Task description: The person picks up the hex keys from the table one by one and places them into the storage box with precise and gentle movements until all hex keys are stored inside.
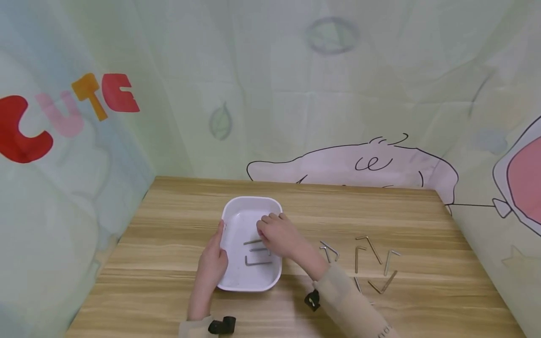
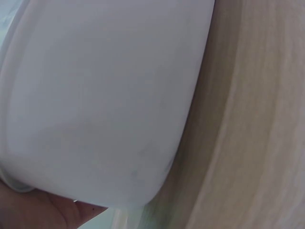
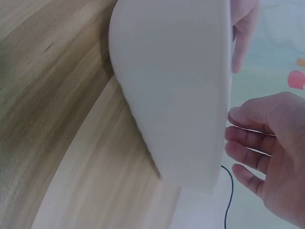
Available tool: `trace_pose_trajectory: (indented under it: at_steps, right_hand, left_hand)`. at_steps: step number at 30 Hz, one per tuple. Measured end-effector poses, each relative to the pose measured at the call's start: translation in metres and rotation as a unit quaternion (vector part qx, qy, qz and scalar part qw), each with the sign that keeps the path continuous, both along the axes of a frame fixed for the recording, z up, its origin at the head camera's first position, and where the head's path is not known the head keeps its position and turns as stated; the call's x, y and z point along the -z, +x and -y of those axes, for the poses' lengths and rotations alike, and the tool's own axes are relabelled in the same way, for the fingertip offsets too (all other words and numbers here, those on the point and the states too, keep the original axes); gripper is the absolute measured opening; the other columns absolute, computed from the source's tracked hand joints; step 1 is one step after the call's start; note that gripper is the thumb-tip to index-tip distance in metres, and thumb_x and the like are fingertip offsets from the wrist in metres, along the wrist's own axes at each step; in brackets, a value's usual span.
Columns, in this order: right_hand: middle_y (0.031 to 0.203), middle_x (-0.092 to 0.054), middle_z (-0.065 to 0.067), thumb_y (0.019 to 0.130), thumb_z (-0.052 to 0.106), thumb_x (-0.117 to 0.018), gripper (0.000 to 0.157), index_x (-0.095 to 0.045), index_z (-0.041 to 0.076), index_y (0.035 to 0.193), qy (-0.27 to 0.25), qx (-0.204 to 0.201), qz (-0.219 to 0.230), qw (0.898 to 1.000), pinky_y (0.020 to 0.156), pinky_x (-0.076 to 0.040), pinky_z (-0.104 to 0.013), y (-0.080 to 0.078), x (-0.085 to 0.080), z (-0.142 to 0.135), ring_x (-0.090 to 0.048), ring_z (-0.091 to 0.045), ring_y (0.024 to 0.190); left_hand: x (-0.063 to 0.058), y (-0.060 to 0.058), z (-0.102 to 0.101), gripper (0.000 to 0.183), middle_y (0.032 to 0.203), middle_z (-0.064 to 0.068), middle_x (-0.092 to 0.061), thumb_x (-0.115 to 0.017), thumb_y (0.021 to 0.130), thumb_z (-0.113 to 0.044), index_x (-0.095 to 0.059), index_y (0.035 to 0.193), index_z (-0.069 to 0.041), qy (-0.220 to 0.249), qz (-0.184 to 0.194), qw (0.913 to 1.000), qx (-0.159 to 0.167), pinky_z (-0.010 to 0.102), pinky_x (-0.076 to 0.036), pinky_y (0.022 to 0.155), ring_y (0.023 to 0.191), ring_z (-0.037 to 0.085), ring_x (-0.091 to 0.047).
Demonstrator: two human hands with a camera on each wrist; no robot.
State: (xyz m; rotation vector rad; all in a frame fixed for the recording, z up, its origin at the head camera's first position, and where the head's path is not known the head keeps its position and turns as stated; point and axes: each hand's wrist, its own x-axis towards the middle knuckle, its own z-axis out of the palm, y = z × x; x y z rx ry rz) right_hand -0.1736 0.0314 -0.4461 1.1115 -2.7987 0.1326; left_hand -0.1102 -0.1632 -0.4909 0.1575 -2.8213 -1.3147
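Note:
A white plastic tray (image 1: 232,277) lies on the table, with several L-shaped hex keys (image 1: 258,264) in its lower right part. My left hand (image 1: 213,263) grips the tray's left rim; in the left wrist view the tray's outer wall (image 2: 100,105) covers most of the picture. Over the tray's right side is my right hand (image 1: 281,237), fingers bent down. One hex key (image 1: 251,242) lies right by these fingers. In the right wrist view the right hand's fingertips (image 3: 236,148) reach behind the tray's rim, so whether they pinch a key is hidden.
More hex keys (image 1: 357,260) lie scattered on the wooden table (image 1: 177,206), right of the tray; the right sleeve (image 1: 348,300) passes beside them. A printed curtain (image 1: 270,103) stands behind the table and along its sides.

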Motion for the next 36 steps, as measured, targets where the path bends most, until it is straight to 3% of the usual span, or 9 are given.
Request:
trace_pose_trajectory:
  at_steps: [36]
  right_hand:
    - [0.083,-0.06,0.006,0.086,0.018,-0.066,0.005,-0.061,0.018,0.086,-0.052,0.023,-0.027,0.998,0.068,-0.036,-0.024,0.027,-0.019,-0.026,-0.049,-0.013,0.078]
  left_hand:
    - [-0.002,0.0,-0.001,0.067,0.156,0.022,-0.026,-0.038,0.093,0.004,-0.017,0.155,-0.011,0.0,0.01,0.9999,-0.002,0.053,-0.026,0.117,0.143,0.041,-0.027]
